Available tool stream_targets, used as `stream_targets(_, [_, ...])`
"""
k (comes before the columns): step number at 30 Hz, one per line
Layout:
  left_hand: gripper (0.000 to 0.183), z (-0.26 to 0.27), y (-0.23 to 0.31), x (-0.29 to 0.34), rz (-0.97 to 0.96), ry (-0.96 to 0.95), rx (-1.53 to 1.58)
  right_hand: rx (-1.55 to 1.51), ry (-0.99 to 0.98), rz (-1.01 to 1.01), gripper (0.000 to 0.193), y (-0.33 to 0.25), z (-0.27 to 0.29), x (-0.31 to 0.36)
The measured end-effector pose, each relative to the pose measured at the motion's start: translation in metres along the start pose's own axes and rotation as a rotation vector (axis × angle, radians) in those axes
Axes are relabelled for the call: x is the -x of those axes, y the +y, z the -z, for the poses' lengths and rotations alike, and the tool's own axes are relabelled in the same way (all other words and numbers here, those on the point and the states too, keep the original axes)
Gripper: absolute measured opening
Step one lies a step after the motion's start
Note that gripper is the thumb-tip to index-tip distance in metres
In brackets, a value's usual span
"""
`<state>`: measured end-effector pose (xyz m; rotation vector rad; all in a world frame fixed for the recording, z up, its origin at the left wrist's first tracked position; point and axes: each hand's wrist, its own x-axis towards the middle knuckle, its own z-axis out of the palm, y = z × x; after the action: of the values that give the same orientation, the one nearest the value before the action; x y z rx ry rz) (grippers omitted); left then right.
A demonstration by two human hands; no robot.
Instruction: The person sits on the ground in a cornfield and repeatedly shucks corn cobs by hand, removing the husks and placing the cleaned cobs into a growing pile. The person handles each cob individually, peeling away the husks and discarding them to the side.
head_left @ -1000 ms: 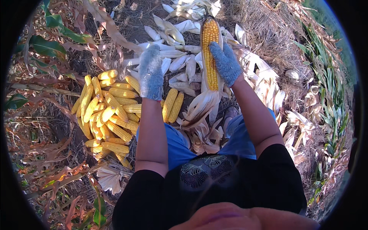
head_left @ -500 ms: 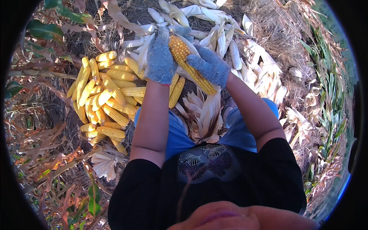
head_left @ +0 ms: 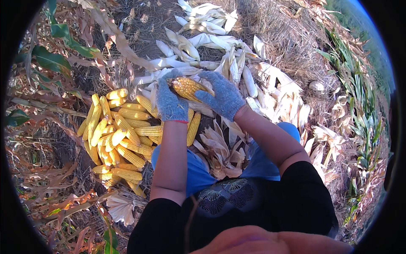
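Note:
Both my hands wear blue-grey knitted gloves and hold one yellow corn cob (head_left: 189, 89) between them. My left hand (head_left: 171, 99) is wrapped round its left end, where a small brownish tip shows. My right hand (head_left: 224, 96) grips the other end, its thumb lying along the kernels. The glove hides that end, and a bit of pale husk seems to lie beside it. Below and left of my left hand lies a heap of bare yellow cobs (head_left: 122, 131). Loose dry husks (head_left: 224, 148) lie between my knees, under the hands.
Cobs still in pale husks (head_left: 203, 46) lie in a row beyond my hands. More stripped husks (head_left: 279, 91) spread to the right. Dry corn stalks and leaves (head_left: 50, 148) stand along the left side. Straw-covered ground (head_left: 292, 42) and green plants (head_left: 363, 97) run along the right.
Both hands have come nearer to me with the cob. It has turned from a steep slant to lie flatter, and less of its length shows. The view has tilted farther out.

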<state>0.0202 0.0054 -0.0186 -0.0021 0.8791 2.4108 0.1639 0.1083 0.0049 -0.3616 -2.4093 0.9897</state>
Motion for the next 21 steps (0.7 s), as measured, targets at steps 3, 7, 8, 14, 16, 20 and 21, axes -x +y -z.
stream_targets(3, [0.033, -0.033, 0.002, 0.014, 0.083, 0.153, 0.083, -0.141, 0.033, -0.060, 0.063, 0.002, -0.027, 0.014])
stream_targets(7, [0.035, -0.005, -0.010, 0.001, 0.106, 0.002, 0.184, -0.545, 0.012, -0.265, 0.064, 0.007, -0.029, 0.001])
stream_targets(8, [0.036, 0.005, -0.019, -0.007, 0.164, -0.066, 0.227, -0.674, 0.019, -0.297, 0.063, 0.020, -0.026, -0.002])
stream_targets(14, [0.037, -0.061, 0.012, 0.047, 0.398, -0.154, 0.115, -1.457, 0.294, -0.512, 0.052, 0.030, -0.013, -0.012])
stream_targets(16, [0.021, -0.021, 0.014, 0.017, 0.337, -0.267, 0.354, -1.561, 0.389, -0.500, 0.045, 0.050, -0.010, -0.022])
stream_targets(20, [0.014, -0.028, 0.045, 0.031, 0.036, -0.095, 0.055, -1.596, 0.626, -0.412, 0.043, 0.079, 0.023, -0.033])
stream_targets(21, [0.015, -0.024, 0.058, 0.030, 0.035, -0.147, 0.123, -1.606, 0.704, -0.379, 0.044, 0.088, 0.031, -0.039])
